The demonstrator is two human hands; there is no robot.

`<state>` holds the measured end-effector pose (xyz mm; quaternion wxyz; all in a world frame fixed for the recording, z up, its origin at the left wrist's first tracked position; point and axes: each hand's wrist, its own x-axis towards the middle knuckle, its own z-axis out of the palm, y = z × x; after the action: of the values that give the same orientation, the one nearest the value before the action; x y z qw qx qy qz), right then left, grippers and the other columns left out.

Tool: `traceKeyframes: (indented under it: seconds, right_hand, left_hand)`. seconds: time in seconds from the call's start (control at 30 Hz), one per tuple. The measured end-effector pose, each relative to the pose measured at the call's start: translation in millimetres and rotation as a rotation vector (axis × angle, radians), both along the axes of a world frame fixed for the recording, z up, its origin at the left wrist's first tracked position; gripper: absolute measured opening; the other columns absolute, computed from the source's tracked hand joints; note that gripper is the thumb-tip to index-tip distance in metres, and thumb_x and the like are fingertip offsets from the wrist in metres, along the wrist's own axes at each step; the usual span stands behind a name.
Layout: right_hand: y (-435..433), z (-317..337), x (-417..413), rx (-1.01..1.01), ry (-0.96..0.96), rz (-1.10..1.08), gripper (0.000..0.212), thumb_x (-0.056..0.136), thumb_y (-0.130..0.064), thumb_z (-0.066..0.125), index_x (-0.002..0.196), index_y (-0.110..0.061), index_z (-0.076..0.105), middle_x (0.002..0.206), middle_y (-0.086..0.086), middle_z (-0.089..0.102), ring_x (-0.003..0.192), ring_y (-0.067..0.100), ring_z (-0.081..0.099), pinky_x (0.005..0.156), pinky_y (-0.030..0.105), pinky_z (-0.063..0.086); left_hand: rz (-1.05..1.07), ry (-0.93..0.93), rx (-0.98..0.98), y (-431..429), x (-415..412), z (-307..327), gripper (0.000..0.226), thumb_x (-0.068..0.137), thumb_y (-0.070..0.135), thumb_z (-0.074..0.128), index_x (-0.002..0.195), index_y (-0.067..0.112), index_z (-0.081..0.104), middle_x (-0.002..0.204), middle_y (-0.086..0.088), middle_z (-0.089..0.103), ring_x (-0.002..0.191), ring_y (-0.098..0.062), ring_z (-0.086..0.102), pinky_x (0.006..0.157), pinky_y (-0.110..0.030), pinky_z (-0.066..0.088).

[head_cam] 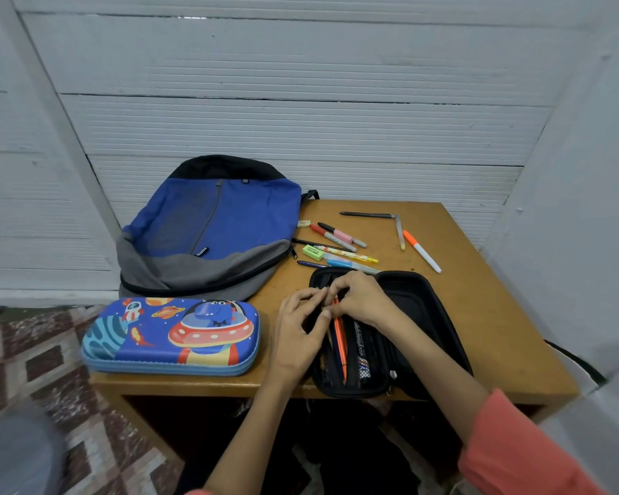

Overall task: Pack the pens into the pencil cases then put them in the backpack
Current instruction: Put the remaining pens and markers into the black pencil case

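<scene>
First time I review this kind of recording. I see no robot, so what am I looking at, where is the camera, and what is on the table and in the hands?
No machine: a person's two bare hands, filmed by one wide-angle camera worn on the head, looking forward and down. On the wooden table lie a blue and grey backpack, a closed space-print pencil case and an open black pencil case with pens inside. Loose pens, a green eraser and an orange-capped marker lie behind it. The right hand seems to pinch the orange pen in the black case; the left hand curls beside it, and I cannot tell what it holds.
</scene>
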<state>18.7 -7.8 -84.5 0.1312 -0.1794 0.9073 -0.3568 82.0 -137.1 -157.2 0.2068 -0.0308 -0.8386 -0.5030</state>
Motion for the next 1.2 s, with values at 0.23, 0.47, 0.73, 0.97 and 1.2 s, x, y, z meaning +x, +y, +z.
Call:
traceKeyframes:
  seconds: [0.23,0.47,0.73,0.97,1.2]
  right_hand:
    - [-1,-5,0,0.016,0.030,-0.027,0.026,0.075,-0.005,0.072,0.064,-0.028,0.070,0.076,-0.007,0.065,0.074,0.007,0.056,0.065,0.021,0.042]
    - [2,3,3,-0.029,-0.058,-0.034,0.024,0.076,-0.004,0.073,0.062,-0.023,0.070,0.077,-0.003,0.068,0.078,0.008,0.060,0.072,0.023,0.048]
    - [11,-1,12,-0.137,-0.033,-0.147,0.019,0.071,-0.005,0.080,0.082,-0.012,0.066,0.068,0.004,0.065,0.066,0.015,0.061,0.072,0.035,0.053]
    - [22,-5,12,-0.140,-0.018,-0.228,0.022,0.072,-0.011,0.082,0.080,-0.007,0.062,0.064,0.005,0.062,0.041,0.009,0.049,0.045,0.021,0.044]
    - [15,-6,17,-0.026,0.072,-0.220,0.014,0.078,-0.011,0.073,0.084,-0.013,0.061,0.070,0.000,0.060,0.050,0.003,0.055,0.049,0.020,0.048]
  left_hand:
    - [-0.027,-0.021,-0.013,0,3,4,0.036,0.088,0.049,0.046,0.123,0.041,0.052,0.119,0.019,0.053,0.117,0.008,0.038,0.093,-0.013,0.029]
    - [-0.026,-0.049,0.029,-4,2,0,0.035,0.094,0.038,0.042,0.128,0.046,0.046,0.123,0.018,0.057,0.123,0.006,0.038,0.100,-0.030,0.039]
    - [-0.001,-0.084,-0.025,-3,-1,-5,0.045,0.090,0.026,0.058,0.130,0.045,0.047,0.124,0.013,0.054,0.117,0.016,0.035,0.096,-0.023,0.039]
    - [0.000,-0.074,-0.020,-4,-2,-7,0.045,0.089,0.027,0.062,0.128,0.044,0.050,0.123,0.014,0.054,0.116,0.016,0.035,0.091,-0.014,0.034]
    - [-0.007,-0.094,-0.031,-4,-2,-6,0.043,0.088,0.030,0.061,0.129,0.041,0.052,0.125,0.013,0.051,0.113,0.023,0.032,0.086,-0.008,0.031]
